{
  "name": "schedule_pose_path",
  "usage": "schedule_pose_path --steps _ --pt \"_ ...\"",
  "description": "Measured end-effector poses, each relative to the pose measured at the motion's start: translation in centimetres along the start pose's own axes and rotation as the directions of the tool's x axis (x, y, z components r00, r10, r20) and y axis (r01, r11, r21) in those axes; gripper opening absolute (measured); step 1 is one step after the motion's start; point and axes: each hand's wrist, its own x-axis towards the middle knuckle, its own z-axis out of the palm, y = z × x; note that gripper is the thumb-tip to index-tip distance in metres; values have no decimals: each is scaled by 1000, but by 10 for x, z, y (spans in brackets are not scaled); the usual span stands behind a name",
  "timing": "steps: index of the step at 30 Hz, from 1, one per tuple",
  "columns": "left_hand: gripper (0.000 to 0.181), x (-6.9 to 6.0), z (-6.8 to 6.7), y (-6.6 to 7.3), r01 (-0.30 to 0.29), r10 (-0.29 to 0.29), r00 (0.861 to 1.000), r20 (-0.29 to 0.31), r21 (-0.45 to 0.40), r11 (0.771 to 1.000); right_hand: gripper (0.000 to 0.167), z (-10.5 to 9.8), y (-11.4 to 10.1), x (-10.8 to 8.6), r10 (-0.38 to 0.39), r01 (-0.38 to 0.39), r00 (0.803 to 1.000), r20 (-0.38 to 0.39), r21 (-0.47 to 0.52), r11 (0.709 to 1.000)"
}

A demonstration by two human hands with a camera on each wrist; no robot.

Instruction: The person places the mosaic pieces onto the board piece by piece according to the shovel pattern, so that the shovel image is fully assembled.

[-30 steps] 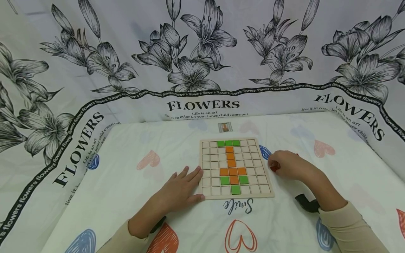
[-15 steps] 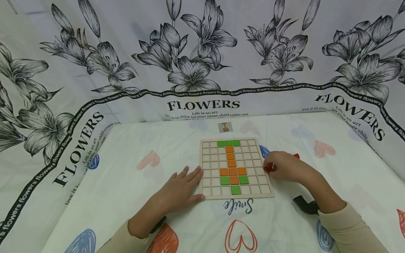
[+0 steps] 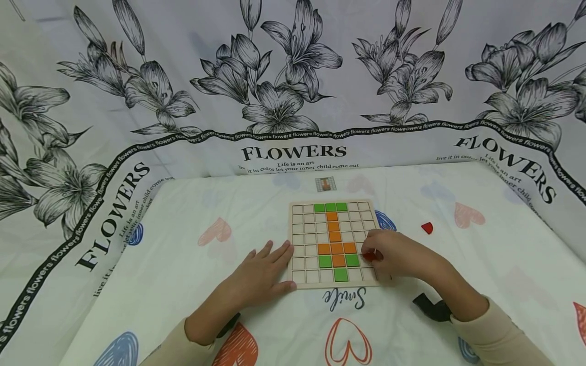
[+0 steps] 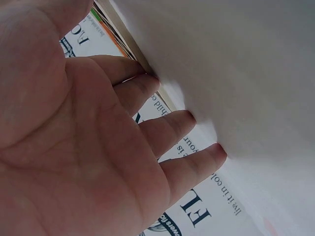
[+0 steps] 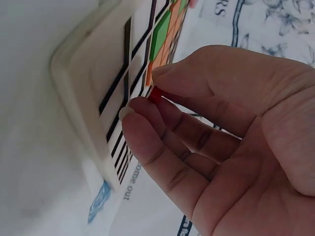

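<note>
A square wooden grid board (image 3: 303, 277) lies on the cloth, with orange tiles (image 3: 336, 248) and green tiles (image 3: 341, 274) set in some of its cells. My left hand (image 3: 261, 277) lies flat with spread fingers, its fingertips and thumb touching the board's left edge. Over the right part of the board, my right hand (image 3: 403, 254) pinches a small red piece (image 5: 155, 95) between thumb and fingers. Most of that piece is hidden by the fingers, so its full shape cannot be made out. Another red piece (image 3: 427, 227), rounded on one side, lies on the cloth right of the board.
A small picture card (image 3: 325, 184) with a grid pattern lies beyond the board's far edge. The white cloth (image 3: 183, 284) is printed with hearts and lettering. Behind it rises a flower-printed curtain (image 3: 293, 61).
My right hand has moved left with the red piece, from beside the board to over its right cells. The other red piece on the cloth has come into full view. My left hand stays put.
</note>
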Motion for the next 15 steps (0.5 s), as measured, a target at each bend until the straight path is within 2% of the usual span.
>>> schedule_pose_path --steps 9,15 --pt "79 0 0 0 -4 4 1000 -3 2 1000 23 15 -17 4 -44 45 999 -23 29 999" --pt "78 -1 -1 1 4 -4 1000 3 -3 1000 18 23 -30 7 -113 114 993 -29 49 992"
